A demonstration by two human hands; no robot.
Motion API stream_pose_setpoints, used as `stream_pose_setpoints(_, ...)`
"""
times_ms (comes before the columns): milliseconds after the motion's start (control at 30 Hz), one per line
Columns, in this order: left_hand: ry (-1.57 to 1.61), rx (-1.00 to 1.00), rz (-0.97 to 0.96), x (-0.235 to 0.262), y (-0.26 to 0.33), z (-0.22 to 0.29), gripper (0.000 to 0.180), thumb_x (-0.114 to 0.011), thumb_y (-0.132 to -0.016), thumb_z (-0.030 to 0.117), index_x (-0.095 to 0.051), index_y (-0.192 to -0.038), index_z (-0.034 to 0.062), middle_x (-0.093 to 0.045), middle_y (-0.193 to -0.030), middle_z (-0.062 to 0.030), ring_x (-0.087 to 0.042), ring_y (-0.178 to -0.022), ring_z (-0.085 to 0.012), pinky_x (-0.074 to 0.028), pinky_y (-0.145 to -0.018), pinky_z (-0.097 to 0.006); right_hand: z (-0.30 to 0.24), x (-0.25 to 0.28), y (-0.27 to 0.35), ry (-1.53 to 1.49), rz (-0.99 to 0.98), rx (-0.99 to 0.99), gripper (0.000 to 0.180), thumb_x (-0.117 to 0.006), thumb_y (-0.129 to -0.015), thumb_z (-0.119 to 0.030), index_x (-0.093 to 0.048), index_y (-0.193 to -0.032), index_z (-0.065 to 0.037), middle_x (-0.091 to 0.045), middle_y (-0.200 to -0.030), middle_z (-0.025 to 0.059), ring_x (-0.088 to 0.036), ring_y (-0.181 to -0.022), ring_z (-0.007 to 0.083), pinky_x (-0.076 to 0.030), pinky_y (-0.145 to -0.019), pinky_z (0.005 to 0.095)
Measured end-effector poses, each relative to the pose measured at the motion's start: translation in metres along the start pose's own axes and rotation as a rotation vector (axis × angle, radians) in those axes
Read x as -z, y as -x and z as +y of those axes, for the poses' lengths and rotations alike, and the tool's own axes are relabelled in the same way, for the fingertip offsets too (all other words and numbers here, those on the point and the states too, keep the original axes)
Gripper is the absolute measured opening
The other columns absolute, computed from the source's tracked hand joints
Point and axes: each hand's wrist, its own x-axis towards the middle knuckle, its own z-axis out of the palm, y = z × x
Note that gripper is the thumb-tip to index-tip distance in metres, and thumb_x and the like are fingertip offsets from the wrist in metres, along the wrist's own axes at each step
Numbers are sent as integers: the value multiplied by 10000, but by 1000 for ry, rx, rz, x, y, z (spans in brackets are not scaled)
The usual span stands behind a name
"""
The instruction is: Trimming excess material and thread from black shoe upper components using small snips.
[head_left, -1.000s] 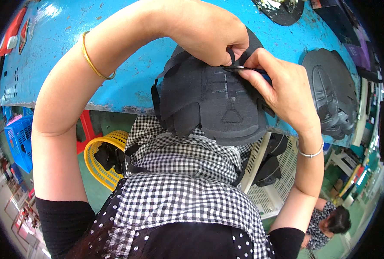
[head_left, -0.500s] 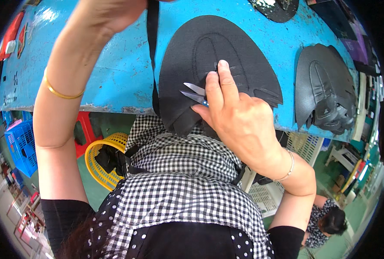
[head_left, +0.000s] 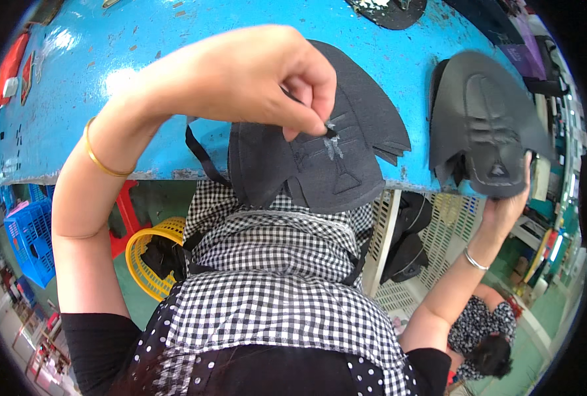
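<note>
A flat black shoe upper lies at the table's near edge, its lower part hanging over. Grey, glue-like smears mark its middle. Above it, my left hand is closed in a pinch on a small black strip, which touches the smears. Most of the strip is hidden by the fingers. To the left of the upper, a loose black strap curves down past the table edge. At the right, my right hand grips the lower end of another black upper, raised over other black pieces. The scissors are out of sight.
Ahead of the uppers, a dark pad with white residue rests on the blue table. Below stand a yellow basket with black scraps, a blue crate and a white crate. Another person is at lower right.
My left hand has come down from the top onto the upper. My right hand has left it, the scissors no longer showing, and taken hold of an upper at the right. The near upper has shifted and shows smears.
</note>
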Motion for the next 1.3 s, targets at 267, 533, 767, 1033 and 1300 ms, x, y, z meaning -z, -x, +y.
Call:
stream_pose_setpoints(267,-192,-86,27,-24,-26,-13,141,-746,-812,154,-733,-849,19,-711,-768,-87,-675,-730,-221,-518,-704,-345,10,45,9,21,-515,-65,289,-467,-1088,-194,-513,-1319,-26,-484,-776,-7,-302,-499,13,-221,-426,186)
stream_pose_setpoints(533,-520,-164,217,-32,-28,-12,217,-791,-787,236,-699,-817,41,-663,-715,-131,-657,-730,-312,-507,-682,-387,0,-74,68,599,-1343,496,93,-710,-846,-40,-625,-884,-40,-652,-820,81,-661,-691,221,-504,-616,318)
stream_pose_setpoints(767,-439,-61,256,-18,-16,-21,228,-765,-803,246,-692,-846,35,-637,-699,-165,-642,-699,-337,-498,-655,-408,-1,-104,66,811,-1567,809,180,-726,-805,-112,-561,-874,-89,-625,-745,55,-641,-692,271,-485,-581,396)
stream_pose_setpoints(1033,-447,-92,246,-16,-19,-24,173,-731,-809,215,-699,-864,54,-648,-723,-154,-645,-735,-335,-500,-679,-413,6,-120,61,781,-1521,847,193,-723,-812,-119,-568,-924,-106,-644,-769,50,-653,-722,279,-491,-586,391)
stream_pose_setpoints(1300,-448,-118,202,-13,-16,-28,163,-698,-833,200,-674,-920,64,-594,-690,-142,-608,-712,-337,-468,-662,-431,-7,-132,52,918,-1432,797,232,-696,-907,-281,-585,-963,-85,-663,-765,101,-667,-724,310,-496,-610,416)
